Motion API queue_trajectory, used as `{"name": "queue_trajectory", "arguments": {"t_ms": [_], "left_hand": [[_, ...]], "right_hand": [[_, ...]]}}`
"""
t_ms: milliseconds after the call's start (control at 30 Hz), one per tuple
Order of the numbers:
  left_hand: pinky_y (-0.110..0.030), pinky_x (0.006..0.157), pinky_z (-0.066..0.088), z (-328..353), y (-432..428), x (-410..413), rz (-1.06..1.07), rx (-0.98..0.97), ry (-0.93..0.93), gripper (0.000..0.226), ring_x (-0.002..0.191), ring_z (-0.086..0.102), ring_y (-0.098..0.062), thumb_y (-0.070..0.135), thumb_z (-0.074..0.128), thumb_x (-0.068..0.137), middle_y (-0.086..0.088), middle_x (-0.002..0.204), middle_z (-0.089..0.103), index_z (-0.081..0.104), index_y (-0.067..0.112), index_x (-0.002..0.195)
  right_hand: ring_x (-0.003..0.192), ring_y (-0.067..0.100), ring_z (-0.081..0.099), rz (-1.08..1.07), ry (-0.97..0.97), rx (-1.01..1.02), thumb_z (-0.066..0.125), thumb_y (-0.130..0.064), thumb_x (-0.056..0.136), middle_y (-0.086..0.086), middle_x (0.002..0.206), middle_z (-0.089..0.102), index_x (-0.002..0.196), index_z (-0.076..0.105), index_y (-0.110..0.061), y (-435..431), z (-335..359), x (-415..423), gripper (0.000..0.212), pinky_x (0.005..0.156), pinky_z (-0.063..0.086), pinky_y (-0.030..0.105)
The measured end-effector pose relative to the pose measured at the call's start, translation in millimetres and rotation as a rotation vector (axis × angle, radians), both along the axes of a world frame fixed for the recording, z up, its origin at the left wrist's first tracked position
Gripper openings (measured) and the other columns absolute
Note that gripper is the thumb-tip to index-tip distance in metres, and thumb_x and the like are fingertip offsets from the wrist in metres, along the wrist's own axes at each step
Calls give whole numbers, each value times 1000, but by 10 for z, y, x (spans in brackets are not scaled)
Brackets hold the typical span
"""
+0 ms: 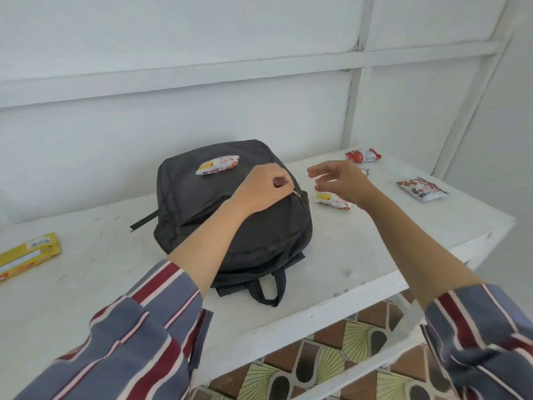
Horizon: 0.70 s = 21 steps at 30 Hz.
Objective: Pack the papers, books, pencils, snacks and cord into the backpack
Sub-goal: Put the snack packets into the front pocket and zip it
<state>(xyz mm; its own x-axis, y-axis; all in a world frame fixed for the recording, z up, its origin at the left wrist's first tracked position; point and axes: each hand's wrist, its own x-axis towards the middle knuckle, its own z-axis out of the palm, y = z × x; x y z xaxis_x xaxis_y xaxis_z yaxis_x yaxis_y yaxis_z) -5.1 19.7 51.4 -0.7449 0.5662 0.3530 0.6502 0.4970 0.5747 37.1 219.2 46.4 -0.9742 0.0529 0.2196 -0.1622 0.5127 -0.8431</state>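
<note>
Flanking the backpack lie snack packets and, seemingly, a yellow carton.

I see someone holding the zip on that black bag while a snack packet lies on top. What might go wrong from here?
The orange-and-white snack packet lies loose on top of the black fabric backpack; if the left hand, curled at the metal zip pull, tugs the cloth, the packet may slide off. The right hand hovers open, not steadying the bag, so the soft bag might drag across the white table rather than unzip.
</note>
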Motion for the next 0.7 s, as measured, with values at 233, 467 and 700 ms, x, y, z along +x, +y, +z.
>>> {"name": "queue_trajectory", "arguments": {"t_ms": [233, 467, 700], "left_hand": [[-26, 87, 46, -191, 926, -264, -102, -141, -200, 30, 100, 55, -16, 26, 69, 82, 0, 106, 60, 63, 23, 111], [-22, 88, 33, -462, 1659, -607, 36, -185, -330, 51, 106, 43, -10, 29, 71, 80, -1, 123, 49, 52, 29, 127], [-25, 89, 42, -330, 1717, -734, 226, 23, -197, 19, 106, 53, -14, 14, 59, 87, -1, 114, 60, 67, 19, 104]], "right_hand": [[94, 18, 54, -57, -124, 110, 68, 7, 76, 9, 113, 60, 119, 61, -9, 1086, -189, -243, 46, 86, 44, 26], [110, 19, 50, -29, -190, 151, 74, -5, 74, 1, 125, 56, 122, 60, -19, 1875, -387, -668, 52, 93, 41, 31], [100, 18, 57, 69, -41, 54, 70, -4, 77, -3, 115, 61, 110, 63, -26, 1796, -297, -953, 41, 82, 46, 22]]}}
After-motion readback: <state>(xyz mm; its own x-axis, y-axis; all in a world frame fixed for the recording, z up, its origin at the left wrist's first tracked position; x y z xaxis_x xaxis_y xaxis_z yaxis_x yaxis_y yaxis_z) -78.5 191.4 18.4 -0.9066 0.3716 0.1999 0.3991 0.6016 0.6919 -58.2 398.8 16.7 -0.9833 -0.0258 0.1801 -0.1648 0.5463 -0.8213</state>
